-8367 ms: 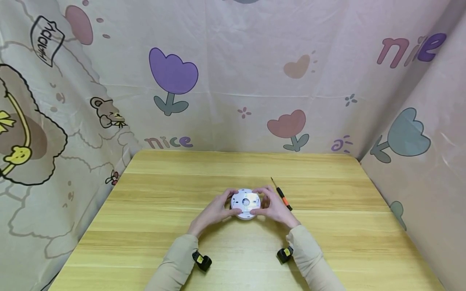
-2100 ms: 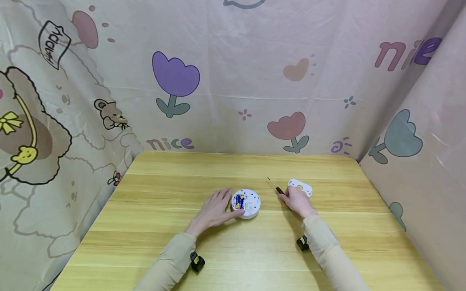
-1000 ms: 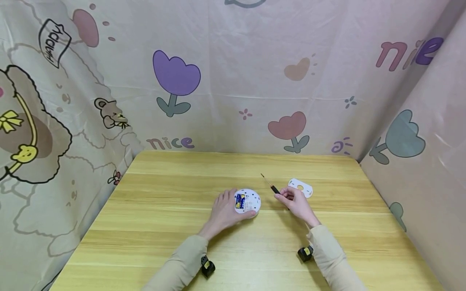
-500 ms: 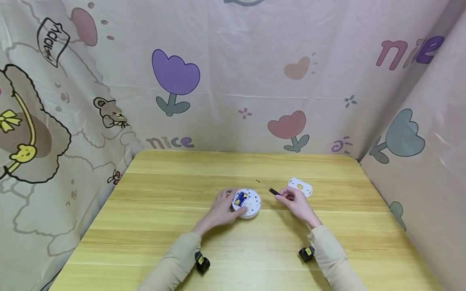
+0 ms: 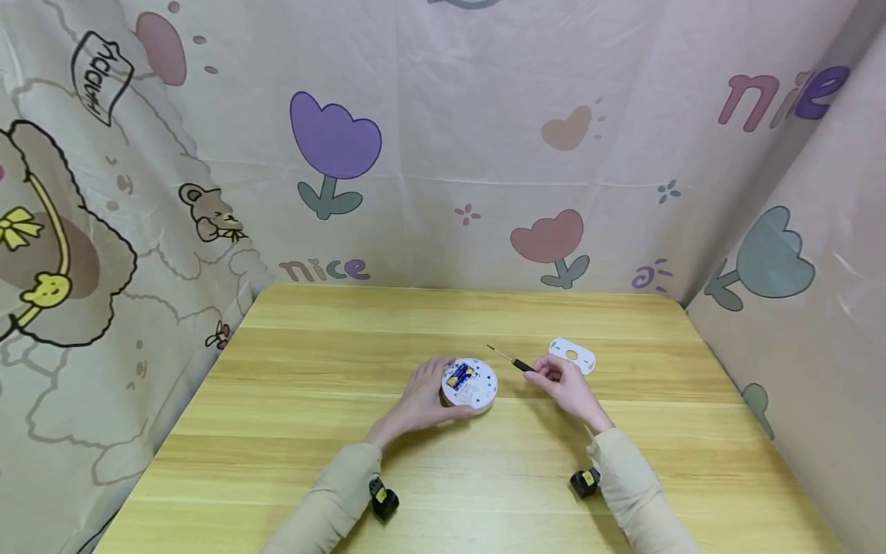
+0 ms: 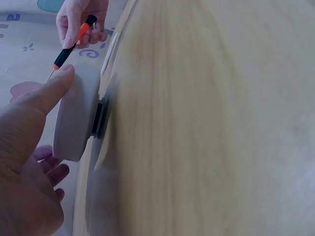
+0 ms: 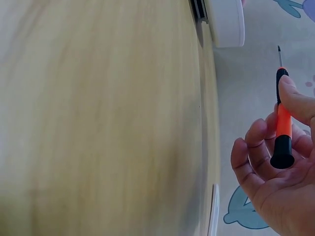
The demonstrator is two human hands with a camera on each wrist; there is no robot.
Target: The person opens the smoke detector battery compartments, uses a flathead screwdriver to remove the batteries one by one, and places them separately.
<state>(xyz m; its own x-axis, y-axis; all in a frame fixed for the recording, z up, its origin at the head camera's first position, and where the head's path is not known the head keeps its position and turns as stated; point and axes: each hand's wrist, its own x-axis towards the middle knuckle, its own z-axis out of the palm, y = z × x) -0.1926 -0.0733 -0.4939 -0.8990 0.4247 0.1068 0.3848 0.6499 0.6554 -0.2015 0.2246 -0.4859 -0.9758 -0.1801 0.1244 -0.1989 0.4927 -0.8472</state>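
Observation:
A round white device (image 5: 477, 391), which looks like a smoke alarm, shows its back with blue-and-yellow batteries (image 5: 459, 377) in a recess. My left hand (image 5: 418, 400) grips its left side, thumb along the near edge and fingers behind. In the left wrist view the device (image 6: 78, 118) stands edge-on, a dark part under it. My right hand (image 5: 566, 386) pinches a small screwdriver (image 5: 522, 365), its thin tip pointing up and left, apart from the device. The right wrist view shows its black-and-orange handle (image 7: 283, 120) between thumb and curled fingers.
A white mounting plate (image 5: 584, 360) with a central hole lies on the wooden table (image 5: 443, 477), just beyond my right hand. Patterned cloth (image 5: 443, 138) hangs behind the table and along both sides. A black wrist camera (image 5: 384, 502) sits at each sleeve.
Earlier both hands held the device with the plate on it; the plate now lies at right. My right hand took up the screwdriver and brought it leftward. The device has turned slightly.

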